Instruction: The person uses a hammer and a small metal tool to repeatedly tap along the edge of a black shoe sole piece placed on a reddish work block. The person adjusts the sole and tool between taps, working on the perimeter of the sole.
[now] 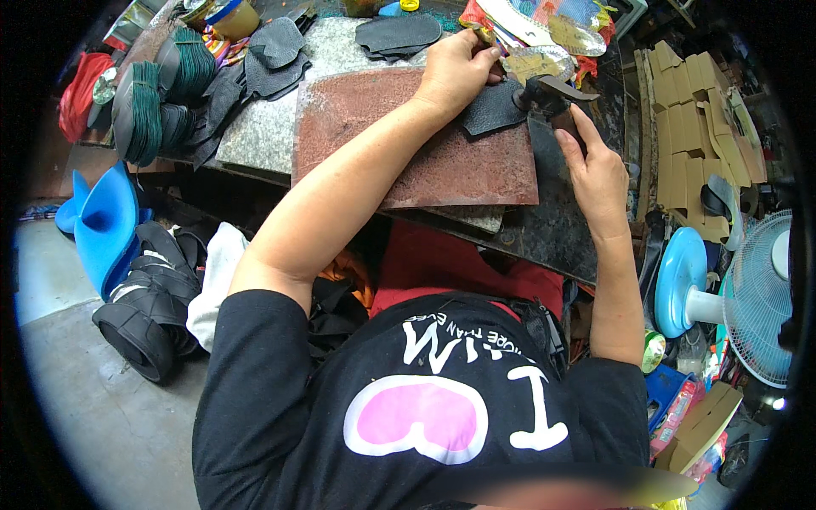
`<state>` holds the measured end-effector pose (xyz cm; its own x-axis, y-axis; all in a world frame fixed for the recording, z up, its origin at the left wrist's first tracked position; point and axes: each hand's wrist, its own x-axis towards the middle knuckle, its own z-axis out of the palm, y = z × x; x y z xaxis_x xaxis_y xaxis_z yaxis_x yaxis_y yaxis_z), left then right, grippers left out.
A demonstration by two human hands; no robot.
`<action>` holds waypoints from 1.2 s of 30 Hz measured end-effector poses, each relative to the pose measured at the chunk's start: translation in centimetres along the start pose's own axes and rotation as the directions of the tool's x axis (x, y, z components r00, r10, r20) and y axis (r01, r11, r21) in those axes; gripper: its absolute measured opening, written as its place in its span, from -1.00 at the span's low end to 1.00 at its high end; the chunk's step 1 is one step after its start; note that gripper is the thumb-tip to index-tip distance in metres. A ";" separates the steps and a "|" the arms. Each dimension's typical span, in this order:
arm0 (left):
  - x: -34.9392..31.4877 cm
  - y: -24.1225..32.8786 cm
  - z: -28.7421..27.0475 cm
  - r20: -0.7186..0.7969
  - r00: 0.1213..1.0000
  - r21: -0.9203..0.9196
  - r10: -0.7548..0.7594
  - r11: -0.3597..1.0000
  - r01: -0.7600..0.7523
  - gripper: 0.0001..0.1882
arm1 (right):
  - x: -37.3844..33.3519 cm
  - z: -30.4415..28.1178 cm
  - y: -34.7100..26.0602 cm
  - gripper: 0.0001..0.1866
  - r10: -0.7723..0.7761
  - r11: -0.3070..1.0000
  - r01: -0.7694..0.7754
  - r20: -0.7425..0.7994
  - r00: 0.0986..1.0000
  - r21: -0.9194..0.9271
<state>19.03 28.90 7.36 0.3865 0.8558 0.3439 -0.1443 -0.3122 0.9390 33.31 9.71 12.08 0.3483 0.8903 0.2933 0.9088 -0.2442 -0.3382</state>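
A black leather piece lies at the far right of a reddish-brown board. My left hand is over its far left edge with fingers pinched together; what they hold, if anything, is hidden. My right hand is closed around the handle of a hammer. The hammer's dark head is over the right end of the leather, and I cannot tell whether they touch. Beyond the board lies a stack of cut black leather pieces.
More black leather pieces and spools of dark green cord crowd the bench's left. Yellowish shoe-sole shapes lie beyond my hands. At right stand cardboard boxes and a fan. Black rolls and a blue object sit lower left.
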 end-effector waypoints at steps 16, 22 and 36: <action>-0.5 2.3 1.0 0.277 0.846 0.544 0.456 0.652 -0.529 -0.91 | 2.3 -8.6 -5.1 -0.59 -0.126 0.681 0.472 -0.546 0.829 0.560; -0.5 1.8 0.7 0.216 0.867 0.509 0.449 0.706 -0.493 -0.83 | 0.3 -0.8 2.3 -0.50 -0.032 0.972 0.074 -0.183 0.983 0.225; 0.2 0.4 0.0 0.160 0.985 0.196 -0.063 0.980 0.031 -0.76 | -0.9 1.3 3.4 -0.48 -0.028 0.974 0.023 0.022 0.999 0.225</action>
<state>19.06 28.98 7.76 0.5353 0.7970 0.2798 0.0489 -0.3599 0.9317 35.78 8.52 9.52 0.3172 0.9052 0.2828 0.8416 -0.1312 -0.5240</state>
